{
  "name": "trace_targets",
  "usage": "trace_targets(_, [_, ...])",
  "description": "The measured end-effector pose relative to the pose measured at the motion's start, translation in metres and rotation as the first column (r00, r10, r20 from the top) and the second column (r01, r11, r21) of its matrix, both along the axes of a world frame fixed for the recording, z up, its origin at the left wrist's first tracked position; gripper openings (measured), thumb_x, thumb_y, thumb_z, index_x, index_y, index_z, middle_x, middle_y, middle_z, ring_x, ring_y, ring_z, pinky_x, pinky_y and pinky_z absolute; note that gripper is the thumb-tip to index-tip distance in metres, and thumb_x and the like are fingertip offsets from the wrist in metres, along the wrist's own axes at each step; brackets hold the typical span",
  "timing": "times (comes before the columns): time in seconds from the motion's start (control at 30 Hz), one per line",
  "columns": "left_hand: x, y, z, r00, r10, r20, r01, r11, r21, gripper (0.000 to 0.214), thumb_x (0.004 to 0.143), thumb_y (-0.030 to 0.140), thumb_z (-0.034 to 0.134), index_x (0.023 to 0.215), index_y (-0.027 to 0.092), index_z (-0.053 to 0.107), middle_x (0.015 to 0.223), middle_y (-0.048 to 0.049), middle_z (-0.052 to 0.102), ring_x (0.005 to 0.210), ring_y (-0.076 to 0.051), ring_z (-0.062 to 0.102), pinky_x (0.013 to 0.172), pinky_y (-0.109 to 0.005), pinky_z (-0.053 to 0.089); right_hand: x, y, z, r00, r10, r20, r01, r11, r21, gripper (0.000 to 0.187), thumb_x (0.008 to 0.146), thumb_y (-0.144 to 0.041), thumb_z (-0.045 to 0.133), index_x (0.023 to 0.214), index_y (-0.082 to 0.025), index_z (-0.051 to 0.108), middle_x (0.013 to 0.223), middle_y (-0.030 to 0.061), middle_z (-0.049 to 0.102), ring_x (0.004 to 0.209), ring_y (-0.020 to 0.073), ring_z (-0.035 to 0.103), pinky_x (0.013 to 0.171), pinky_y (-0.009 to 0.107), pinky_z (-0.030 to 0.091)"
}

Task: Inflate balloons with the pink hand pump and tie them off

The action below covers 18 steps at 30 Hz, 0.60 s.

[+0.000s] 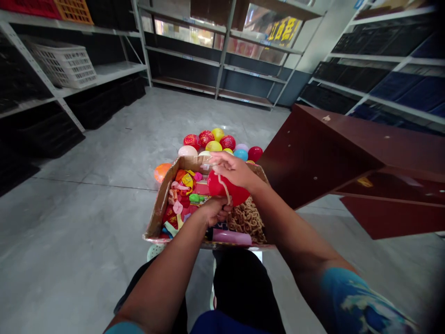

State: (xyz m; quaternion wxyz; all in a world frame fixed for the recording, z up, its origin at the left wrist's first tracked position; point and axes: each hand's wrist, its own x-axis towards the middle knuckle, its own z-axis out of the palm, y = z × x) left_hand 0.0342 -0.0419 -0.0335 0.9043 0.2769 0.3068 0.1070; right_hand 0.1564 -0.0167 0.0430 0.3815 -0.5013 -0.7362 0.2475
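Over an open cardboard box (153, 222) on my lap, a red balloon (239, 197) sits between my hands. My left hand (218, 211) is closed at the near side of the balloon, around its neck as far as I can see, along with one end of a tan string (224, 185). Above and beyond the balloon, my right hand (232, 168) has its fingers closed on the string's other end. Flat balloons (179, 190) in several colours lie in the box's left part, a heap of tan strings (246, 218) in its right part. A pink cylinder (232, 237) lies along the near wall.
Inflated balloons (213, 147) rest on the grey floor beyond the box, with an orange one (162, 172) at its left. A dark red wooden piece of furniture (313, 153) stands close on the right. Metal shelves (222, 46) line the walls; a white basket (66, 62) is on the left.
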Motion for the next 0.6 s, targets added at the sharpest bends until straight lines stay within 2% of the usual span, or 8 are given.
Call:
trace_targets(0.1, [-0.001, 0.002, 0.002, 0.997, -0.014, 0.070, 0.017, 0.999, -0.042, 0.015, 0.079, 0.017, 0.049, 0.067, 0.017, 0.039, 0.048, 0.0091, 0.026, 0.033, -0.002, 0.016, 0.035, -0.013, 0.007, -0.001, 0.017, 0.007, 0.963, -0.001, 0.269, -0.011, 0.999, 0.044, 0.052, 0.082, -0.022, 0.059, 0.133, -0.028, 0.049, 0.096, 0.0026, 0.068, 0.075, 0.0157, 0.061, 0.070, 0.030, 0.050])
trace_targets(0.17, [-0.003, 0.007, 0.003, 0.989, 0.038, 0.146, -0.024, 0.996, -0.090, 0.014, 0.078, 0.013, 0.047, 0.068, 0.017, 0.039, 0.049, 0.0091, 0.025, 0.033, -0.002, 0.017, 0.035, -0.013, 0.008, -0.004, 0.007, 0.011, 0.959, -0.097, 0.267, 0.058, 0.987, 0.150, 0.042, 0.082, -0.023, 0.059, 0.125, -0.027, 0.056, 0.104, 0.0047, 0.065, 0.080, 0.0172, 0.061, 0.074, 0.031, 0.049])
trace_targets(0.23, [-0.005, 0.013, 0.003, 0.976, 0.104, 0.192, -0.075, 0.986, -0.151, 0.012, 0.077, 0.011, 0.046, 0.069, 0.017, 0.040, 0.051, 0.0089, 0.025, 0.033, -0.002, 0.019, 0.035, -0.012, 0.009, -0.009, -0.020, 0.011, 0.977, -0.201, 0.072, 0.182, 0.960, 0.214, 0.024, 0.088, -0.030, 0.053, 0.110, -0.025, 0.062, 0.104, 0.0050, 0.064, 0.080, 0.0160, 0.060, 0.074, 0.031, 0.048])
trace_targets(0.27, [-0.006, 0.015, 0.003, 0.969, 0.134, 0.207, -0.098, 0.980, -0.175, 0.011, 0.078, 0.010, 0.046, 0.070, 0.017, 0.041, 0.051, 0.0089, 0.025, 0.033, -0.002, 0.020, 0.035, -0.012, 0.010, -0.011, -0.037, 0.008, 0.969, -0.240, -0.053, 0.246, 0.954, 0.173, 0.019, 0.090, -0.033, 0.050, 0.101, -0.023, 0.063, 0.093, 0.0033, 0.065, 0.073, 0.0143, 0.060, 0.069, 0.029, 0.048])
trace_targets(0.37, [-0.009, 0.019, 0.004, 0.951, 0.189, 0.246, -0.136, 0.967, -0.215, 0.010, 0.080, 0.010, 0.046, 0.072, 0.015, 0.043, 0.052, 0.0090, 0.025, 0.033, -0.001, 0.022, 0.034, -0.011, 0.012, -0.015, -0.085, -0.012, 0.871, -0.356, -0.338, 0.324, 0.934, -0.148, 0.031, 0.093, -0.042, 0.044, 0.077, -0.021, 0.060, 0.060, -0.0021, 0.057, 0.050, 0.0105, 0.051, 0.051, 0.023, 0.041])
trace_targets(0.47, [-0.010, 0.019, 0.008, 0.937, 0.238, 0.256, -0.174, 0.953, -0.249, 0.012, 0.084, 0.012, 0.045, 0.072, 0.015, 0.043, 0.052, 0.0086, 0.028, 0.032, -0.001, 0.023, 0.033, -0.011, 0.014, -0.017, -0.104, -0.048, 0.678, -0.508, -0.531, 0.280, 0.847, -0.453, 0.032, 0.086, -0.046, 0.053, 0.069, -0.019, 0.056, 0.057, -0.0025, 0.056, 0.046, 0.0093, 0.048, 0.044, 0.021, 0.035])
trace_targets(0.53, [-0.011, 0.017, 0.013, 0.929, 0.275, 0.246, -0.202, 0.937, -0.286, 0.016, 0.087, 0.013, 0.042, 0.071, 0.014, 0.043, 0.052, 0.0084, 0.028, 0.032, 0.000, 0.023, 0.032, -0.011, 0.013, -0.021, -0.097, -0.070, 0.463, -0.611, -0.642, 0.205, 0.779, -0.593, 0.024, 0.077, -0.041, 0.063, 0.071, -0.020, 0.056, 0.063, -0.0028, 0.059, 0.050, 0.0096, 0.051, 0.043, 0.019, 0.035])
trace_targets(0.6, [-0.013, 0.015, 0.019, 0.916, 0.311, 0.253, -0.218, 0.916, -0.336, 0.019, 0.090, 0.013, 0.039, 0.072, 0.014, 0.043, 0.053, 0.0081, 0.029, 0.031, 0.000, 0.024, 0.032, -0.011, 0.014, -0.028, -0.081, -0.085, 0.306, -0.655, -0.691, 0.060, 0.738, -0.673, 0.016, 0.070, -0.032, 0.067, 0.076, -0.020, 0.057, 0.069, -0.0024, 0.062, 0.056, 0.0110, 0.056, 0.047, 0.020, 0.041])
